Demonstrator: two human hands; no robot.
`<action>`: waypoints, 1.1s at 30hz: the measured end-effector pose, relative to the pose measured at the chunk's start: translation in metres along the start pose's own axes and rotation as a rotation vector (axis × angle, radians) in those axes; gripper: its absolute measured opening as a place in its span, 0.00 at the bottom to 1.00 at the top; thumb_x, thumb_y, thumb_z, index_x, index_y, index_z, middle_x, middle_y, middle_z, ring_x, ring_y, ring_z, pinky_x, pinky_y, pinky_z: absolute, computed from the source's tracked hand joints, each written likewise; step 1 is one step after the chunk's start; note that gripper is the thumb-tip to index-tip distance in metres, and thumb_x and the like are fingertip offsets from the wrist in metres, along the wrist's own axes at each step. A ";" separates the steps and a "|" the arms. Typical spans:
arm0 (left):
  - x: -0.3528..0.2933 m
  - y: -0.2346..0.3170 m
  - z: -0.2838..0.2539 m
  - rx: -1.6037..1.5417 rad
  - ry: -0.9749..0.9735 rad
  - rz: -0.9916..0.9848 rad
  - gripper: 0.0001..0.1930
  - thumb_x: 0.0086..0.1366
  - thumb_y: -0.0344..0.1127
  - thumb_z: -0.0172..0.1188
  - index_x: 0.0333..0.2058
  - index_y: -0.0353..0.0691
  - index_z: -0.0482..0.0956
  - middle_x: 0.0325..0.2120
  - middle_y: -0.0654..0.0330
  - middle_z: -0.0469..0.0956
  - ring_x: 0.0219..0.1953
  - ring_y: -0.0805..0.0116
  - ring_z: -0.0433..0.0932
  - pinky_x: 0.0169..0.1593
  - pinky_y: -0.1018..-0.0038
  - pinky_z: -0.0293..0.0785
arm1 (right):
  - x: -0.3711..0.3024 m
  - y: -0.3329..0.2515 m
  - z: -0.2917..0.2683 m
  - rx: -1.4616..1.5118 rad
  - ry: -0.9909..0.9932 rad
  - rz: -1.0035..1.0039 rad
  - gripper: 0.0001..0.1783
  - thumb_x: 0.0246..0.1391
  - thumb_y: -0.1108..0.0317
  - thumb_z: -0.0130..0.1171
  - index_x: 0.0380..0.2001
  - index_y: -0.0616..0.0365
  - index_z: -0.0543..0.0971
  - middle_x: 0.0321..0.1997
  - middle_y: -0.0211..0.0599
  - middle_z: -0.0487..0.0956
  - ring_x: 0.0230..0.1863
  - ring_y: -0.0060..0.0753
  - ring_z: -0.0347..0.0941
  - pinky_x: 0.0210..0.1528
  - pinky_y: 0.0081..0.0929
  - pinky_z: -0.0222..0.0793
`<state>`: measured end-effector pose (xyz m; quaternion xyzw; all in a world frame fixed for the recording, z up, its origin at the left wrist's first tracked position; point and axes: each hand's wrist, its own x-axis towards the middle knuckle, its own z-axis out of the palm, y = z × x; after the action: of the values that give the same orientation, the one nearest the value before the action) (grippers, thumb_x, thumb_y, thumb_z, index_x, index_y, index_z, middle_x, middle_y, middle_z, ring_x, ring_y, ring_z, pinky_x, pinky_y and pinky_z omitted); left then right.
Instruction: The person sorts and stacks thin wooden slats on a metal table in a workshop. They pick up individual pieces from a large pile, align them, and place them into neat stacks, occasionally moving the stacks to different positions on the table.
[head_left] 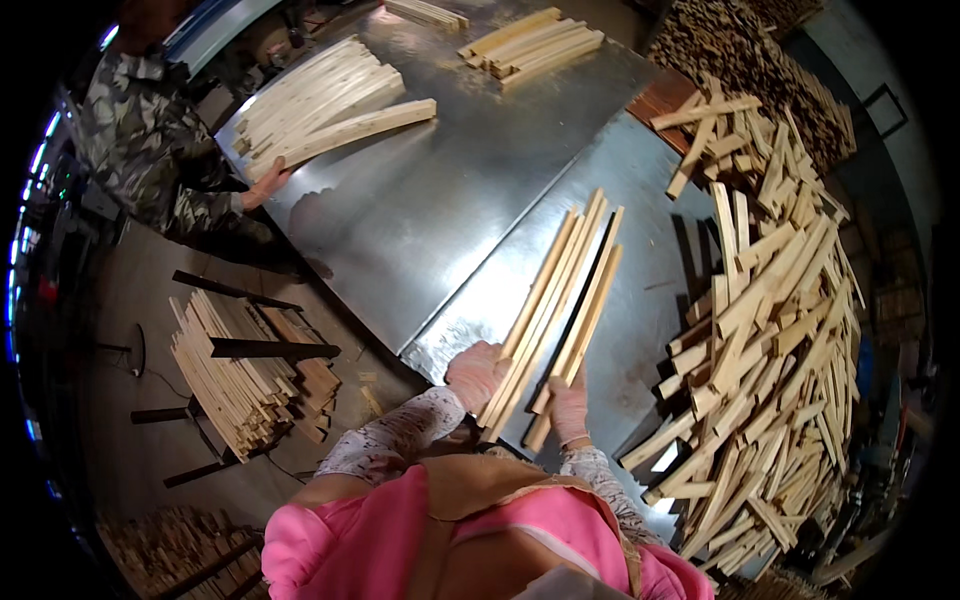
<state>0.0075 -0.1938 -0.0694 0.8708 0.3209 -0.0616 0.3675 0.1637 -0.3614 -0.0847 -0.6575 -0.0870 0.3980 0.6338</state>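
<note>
Near the front edge of the metal table (440,230), my left hand (475,375) is closed against the left side of a bundle of long pale wooden strips (547,310). The strips point away from me, and their near ends stick out past the edge. To the right, my right hand (570,408) grips a smaller group of wooden strips (586,320) from its right side. A narrow dark gap separates the two groups. Most of my left fingers are hidden by the hand and the wood.
A large heap of loose wooden pieces (770,340) lies along the right. Across the table at left, a person in camouflage (150,140) touches a row of wider strips (310,105). More strips (535,48) lie at the far edge. A rack of wood (235,370) stands lower left.
</note>
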 end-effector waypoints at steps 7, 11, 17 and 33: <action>0.001 0.064 -0.045 0.167 0.039 -0.206 0.58 0.62 0.72 0.62 0.77 0.37 0.54 0.72 0.40 0.61 0.72 0.46 0.66 0.69 0.58 0.69 | 0.047 -0.104 0.014 -1.208 -0.425 -0.247 0.42 0.67 0.43 0.55 0.72 0.63 0.69 0.51 0.61 0.85 0.56 0.64 0.81 0.60 0.47 0.76; 0.009 0.058 -0.007 0.384 0.039 -0.290 0.61 0.57 0.70 0.68 0.80 0.42 0.52 0.79 0.39 0.48 0.78 0.44 0.57 0.74 0.58 0.66 | 0.145 -0.231 -0.063 -1.281 0.481 -0.737 0.45 0.57 0.57 0.67 0.75 0.60 0.66 0.62 0.55 0.79 0.62 0.62 0.73 0.66 0.53 0.69; 0.007 0.072 -0.017 0.341 0.036 -0.295 0.58 0.58 0.65 0.66 0.80 0.42 0.55 0.79 0.40 0.47 0.78 0.45 0.57 0.76 0.57 0.60 | 0.251 -0.296 -0.186 -1.629 0.731 -0.378 0.38 0.49 0.56 0.69 0.65 0.53 0.74 0.67 0.48 0.76 0.65 0.54 0.71 0.64 0.45 0.73; 0.121 0.243 0.023 -1.066 -0.194 0.399 0.43 0.63 0.45 0.74 0.68 0.30 0.63 0.62 0.44 0.71 0.63 0.52 0.71 0.66 0.62 0.69 | 0.034 -0.313 -0.049 -0.679 0.034 -0.748 0.18 0.59 0.65 0.62 0.52 0.56 0.82 0.55 0.47 0.83 0.54 0.45 0.82 0.57 0.39 0.81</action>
<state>0.2524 -0.2745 0.0189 0.5992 0.1018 0.0995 0.7879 0.3395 -0.3213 0.1778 -0.7567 -0.4308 0.0819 0.4848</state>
